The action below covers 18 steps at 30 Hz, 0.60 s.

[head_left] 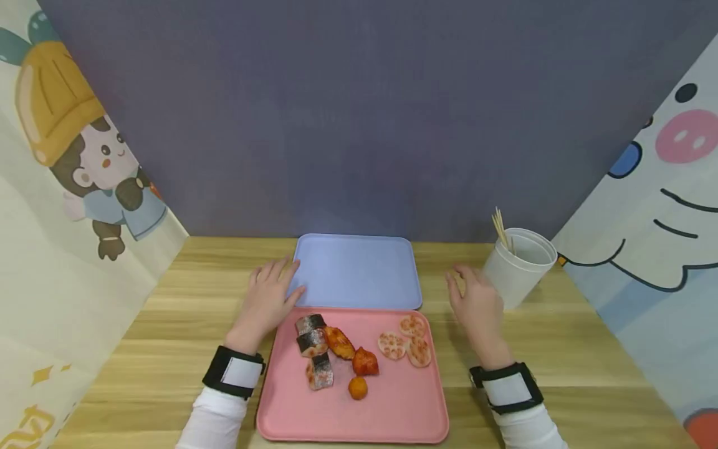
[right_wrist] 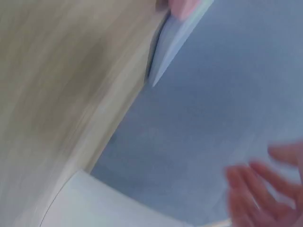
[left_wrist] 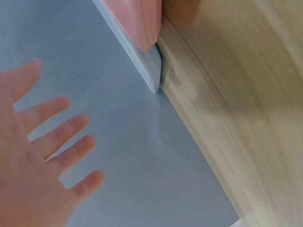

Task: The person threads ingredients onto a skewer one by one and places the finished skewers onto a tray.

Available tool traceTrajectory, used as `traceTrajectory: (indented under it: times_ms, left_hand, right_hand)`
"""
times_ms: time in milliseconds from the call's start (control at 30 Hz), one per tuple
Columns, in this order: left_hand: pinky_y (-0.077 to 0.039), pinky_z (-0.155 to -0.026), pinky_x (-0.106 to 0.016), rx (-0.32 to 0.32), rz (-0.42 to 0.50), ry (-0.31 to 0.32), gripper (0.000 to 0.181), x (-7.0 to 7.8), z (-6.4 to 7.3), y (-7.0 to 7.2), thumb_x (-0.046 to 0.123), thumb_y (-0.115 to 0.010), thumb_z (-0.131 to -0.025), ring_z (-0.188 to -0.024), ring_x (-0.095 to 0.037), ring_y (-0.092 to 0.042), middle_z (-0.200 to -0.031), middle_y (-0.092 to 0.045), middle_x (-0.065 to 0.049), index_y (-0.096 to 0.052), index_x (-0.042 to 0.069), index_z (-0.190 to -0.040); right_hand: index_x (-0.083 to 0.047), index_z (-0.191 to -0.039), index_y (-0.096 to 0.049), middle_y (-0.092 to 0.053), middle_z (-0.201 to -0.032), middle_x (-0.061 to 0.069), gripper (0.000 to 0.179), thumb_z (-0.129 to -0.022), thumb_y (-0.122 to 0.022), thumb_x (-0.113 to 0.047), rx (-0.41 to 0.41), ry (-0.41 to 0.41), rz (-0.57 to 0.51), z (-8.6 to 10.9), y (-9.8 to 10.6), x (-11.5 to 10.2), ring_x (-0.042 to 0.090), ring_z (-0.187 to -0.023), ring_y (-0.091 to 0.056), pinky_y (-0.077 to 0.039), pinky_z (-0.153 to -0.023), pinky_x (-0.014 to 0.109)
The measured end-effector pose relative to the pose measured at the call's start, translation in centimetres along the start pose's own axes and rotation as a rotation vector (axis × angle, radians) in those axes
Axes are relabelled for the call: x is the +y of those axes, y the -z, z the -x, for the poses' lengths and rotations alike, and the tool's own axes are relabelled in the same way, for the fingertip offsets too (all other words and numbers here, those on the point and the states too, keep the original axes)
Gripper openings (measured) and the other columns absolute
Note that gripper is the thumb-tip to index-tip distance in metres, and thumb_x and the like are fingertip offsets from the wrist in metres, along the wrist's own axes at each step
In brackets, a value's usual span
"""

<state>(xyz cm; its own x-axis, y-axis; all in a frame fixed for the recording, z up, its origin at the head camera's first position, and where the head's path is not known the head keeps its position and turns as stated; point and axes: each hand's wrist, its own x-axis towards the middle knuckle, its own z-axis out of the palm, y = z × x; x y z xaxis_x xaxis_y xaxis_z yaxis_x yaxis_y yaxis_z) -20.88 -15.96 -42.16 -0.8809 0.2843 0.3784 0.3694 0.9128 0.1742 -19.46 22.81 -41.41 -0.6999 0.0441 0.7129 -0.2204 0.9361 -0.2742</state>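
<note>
Fingers spread, my left hand (head_left: 266, 300) is at the left edge of a light blue tray (head_left: 359, 271) in the head view; it holds nothing. My right hand (head_left: 478, 305), its fingers loosely bent and holding nothing, is beside a white bucket (head_left: 513, 274) with several thin wooden skewers (head_left: 499, 227) leaning in it. Between the wrists lies a pink tray (head_left: 392, 418). Its left half bears dark-skinned fish pieces (head_left: 321, 371), a glazed chicken wing (head_left: 339, 343), a reddish-orange chunk (head_left: 365, 362) and an orange ball (head_left: 358, 388). Lotus root slices (head_left: 391, 345) lie at its right.
Both trays sit on a wooden table (head_left: 157, 374), the blue one behind the pink. A grey panel (head_left: 359, 118) rises along the table's back edge. Cartoon-printed walls (head_left: 56, 299) flank the table on the left and right.
</note>
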Motion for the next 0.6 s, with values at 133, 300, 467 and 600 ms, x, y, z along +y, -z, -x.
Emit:
traceTrajectory:
  times_ms: [133, 300, 467, 600]
  left_hand:
    - [-0.031, -0.101, -0.059, 0.061, 0.001, -0.029, 0.054, -0.1, 0.0, -0.2, 0.032, -0.066, -0.089, -0.12, -0.037, -0.048, -0.13, -0.054, -0.018, -0.051, 0.008, -0.134]
    - [-0.036, -0.094, -0.054, 0.131, -0.001, -0.062, 0.043, -0.4, -0.2, 0.0, 0.02, -0.07, -0.086, -0.111, -0.033, -0.053, -0.12, -0.061, -0.015, -0.059, 0.007, -0.125]
    - [-0.038, -0.089, -0.051, 0.188, 0.011, -0.068, 0.033, -0.6, -0.1, 0.4, 0.013, -0.07, -0.085, -0.104, -0.033, -0.055, -0.111, -0.062, -0.015, -0.064, 0.005, -0.116]
    - [-0.038, -0.087, -0.051, 0.199, 0.017, -0.069, 0.03, -0.7, 0.2, 0.5, 0.015, -0.068, -0.086, -0.103, -0.033, -0.055, -0.108, -0.063, -0.016, -0.065, 0.003, -0.113]
  right_hand:
    - [0.002, -0.096, -0.064, -0.067, -0.085, 0.019, 0.021, -0.089, -0.066, -0.018, 0.185, -0.116, -0.034, -0.8, 1.1, 1.5, 0.034, -0.07, -0.065, -0.05, -0.06, 0.046]
    - [0.005, -0.102, -0.059, -0.061, -0.091, 0.024, 0.022, -0.09, -0.064, -0.013, 0.301, -0.232, -0.057, -2.1, 2.1, 3.4, 0.036, -0.076, -0.062, -0.049, -0.066, 0.046]
    - [0.006, -0.102, -0.057, -0.058, -0.092, 0.026, 0.022, -0.089, -0.064, -0.01, 0.329, -0.286, -0.061, -2.8, 2.9, 5.1, 0.037, -0.081, -0.059, -0.047, -0.071, 0.045]
    - [0.007, -0.098, -0.061, -0.057, -0.089, 0.026, 0.02, -0.085, -0.069, -0.006, 0.329, -0.262, -0.052, -3.1, 3.5, 6.3, 0.04, -0.082, -0.054, -0.042, -0.076, 0.047]
